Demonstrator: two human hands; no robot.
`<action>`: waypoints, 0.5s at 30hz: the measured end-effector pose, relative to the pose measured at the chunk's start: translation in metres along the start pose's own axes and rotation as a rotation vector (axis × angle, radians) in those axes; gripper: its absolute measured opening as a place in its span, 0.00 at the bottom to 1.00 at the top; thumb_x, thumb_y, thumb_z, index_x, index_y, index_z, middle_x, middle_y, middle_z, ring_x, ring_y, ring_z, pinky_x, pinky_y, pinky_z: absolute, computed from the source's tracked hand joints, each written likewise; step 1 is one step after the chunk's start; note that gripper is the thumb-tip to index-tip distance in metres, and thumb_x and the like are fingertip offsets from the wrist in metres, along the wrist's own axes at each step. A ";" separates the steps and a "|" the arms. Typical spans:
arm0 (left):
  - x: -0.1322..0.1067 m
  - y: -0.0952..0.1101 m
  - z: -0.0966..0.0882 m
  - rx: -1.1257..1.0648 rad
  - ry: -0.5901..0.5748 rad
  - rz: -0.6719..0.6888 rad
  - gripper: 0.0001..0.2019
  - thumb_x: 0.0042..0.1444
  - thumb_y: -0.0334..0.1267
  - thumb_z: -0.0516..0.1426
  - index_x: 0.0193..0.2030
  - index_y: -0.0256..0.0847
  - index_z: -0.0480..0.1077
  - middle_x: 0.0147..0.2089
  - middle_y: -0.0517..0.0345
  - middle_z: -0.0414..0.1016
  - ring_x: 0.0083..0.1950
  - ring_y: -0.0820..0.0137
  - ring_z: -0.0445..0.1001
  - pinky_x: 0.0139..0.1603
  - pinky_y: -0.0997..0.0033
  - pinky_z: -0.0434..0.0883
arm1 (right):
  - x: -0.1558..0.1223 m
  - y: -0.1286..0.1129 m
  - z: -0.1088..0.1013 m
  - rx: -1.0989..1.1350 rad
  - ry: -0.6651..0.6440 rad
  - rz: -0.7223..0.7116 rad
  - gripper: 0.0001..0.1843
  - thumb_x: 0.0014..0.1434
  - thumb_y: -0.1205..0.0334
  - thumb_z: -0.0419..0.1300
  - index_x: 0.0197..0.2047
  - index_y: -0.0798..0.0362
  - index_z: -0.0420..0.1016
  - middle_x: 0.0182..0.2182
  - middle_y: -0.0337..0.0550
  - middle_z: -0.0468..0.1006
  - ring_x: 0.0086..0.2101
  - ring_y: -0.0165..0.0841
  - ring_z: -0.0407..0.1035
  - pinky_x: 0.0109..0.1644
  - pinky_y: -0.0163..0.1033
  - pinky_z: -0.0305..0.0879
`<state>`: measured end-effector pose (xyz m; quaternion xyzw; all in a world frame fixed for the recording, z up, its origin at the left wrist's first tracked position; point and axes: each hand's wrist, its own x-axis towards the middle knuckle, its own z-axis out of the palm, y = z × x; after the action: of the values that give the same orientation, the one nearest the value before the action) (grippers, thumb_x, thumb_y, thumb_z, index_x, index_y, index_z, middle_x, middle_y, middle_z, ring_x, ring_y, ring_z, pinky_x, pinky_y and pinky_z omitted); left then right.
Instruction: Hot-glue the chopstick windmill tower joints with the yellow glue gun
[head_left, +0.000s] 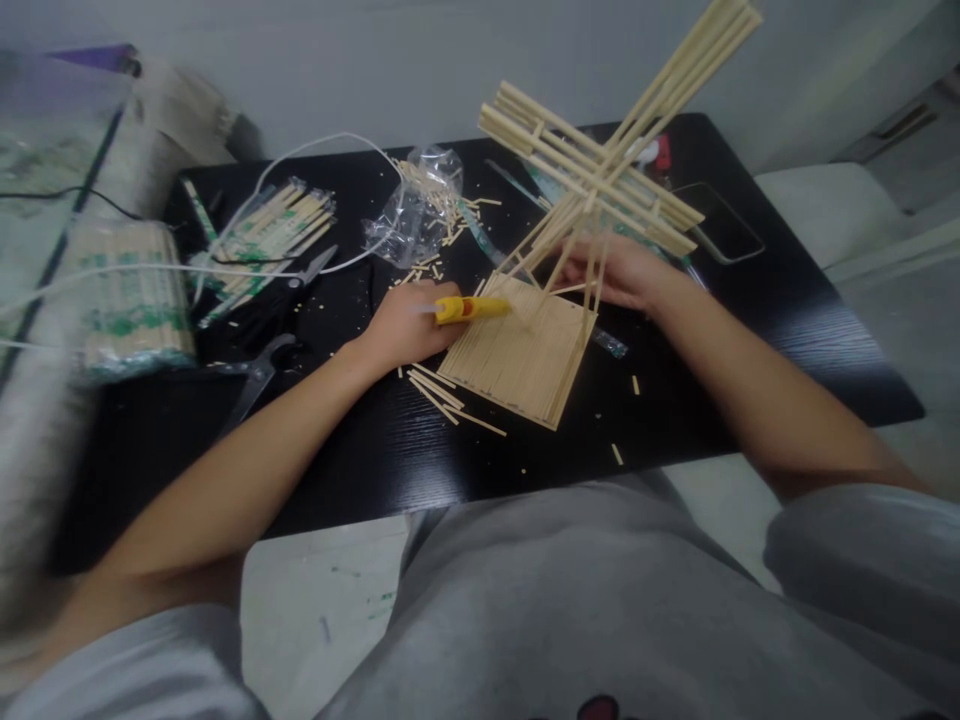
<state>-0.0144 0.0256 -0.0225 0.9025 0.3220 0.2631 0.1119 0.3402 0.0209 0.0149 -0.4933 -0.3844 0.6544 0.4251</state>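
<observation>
My left hand (409, 325) is closed around a yellow hot glue gun (472, 308), whose front reaches over a square base of thin wooden sticks (517, 355). Slanting stick legs rise from this base and carry large crossed blades (600, 165), together forming a stick windmill. Behind the legs, at the right, is my right hand (611, 270). Its fingers are curled at the frame near a thin crosspiece (574, 288), partly hidden by the sticks. Several loose sticks (442, 392) lie at the near left edge of the base.
Scissors (304, 275), pliers-like cutters (259, 375) and wrapped chopsticks (277, 235) lie left on the black table (480, 470). A big chopstick pack (135, 300) is farther left. A white cable (315, 145) loops across. Behind are clear plastic (416, 205) and cut sticks; a phone (720, 222) lies right.
</observation>
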 end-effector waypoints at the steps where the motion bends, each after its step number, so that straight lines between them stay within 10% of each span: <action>1: 0.000 0.000 0.000 -0.002 0.003 -0.003 0.10 0.68 0.44 0.66 0.37 0.47 0.73 0.31 0.59 0.74 0.36 0.62 0.76 0.41 0.61 0.70 | -0.001 0.000 0.001 -0.004 0.003 0.002 0.08 0.83 0.55 0.77 0.49 0.48 0.87 0.28 0.36 0.83 0.31 0.36 0.86 0.43 0.41 0.91; 15: -0.001 0.003 -0.009 0.065 0.008 0.061 0.11 0.70 0.43 0.64 0.36 0.47 0.71 0.30 0.61 0.76 0.32 0.65 0.77 0.35 0.65 0.68 | 0.011 0.009 -0.015 0.038 -0.184 -0.019 0.05 0.80 0.65 0.77 0.47 0.51 0.89 0.32 0.42 0.88 0.35 0.36 0.86 0.51 0.40 0.91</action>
<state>-0.0187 0.0226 -0.0141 0.9141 0.3029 0.2594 0.0732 0.3516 0.0289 -0.0001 -0.4194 -0.4140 0.6999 0.4035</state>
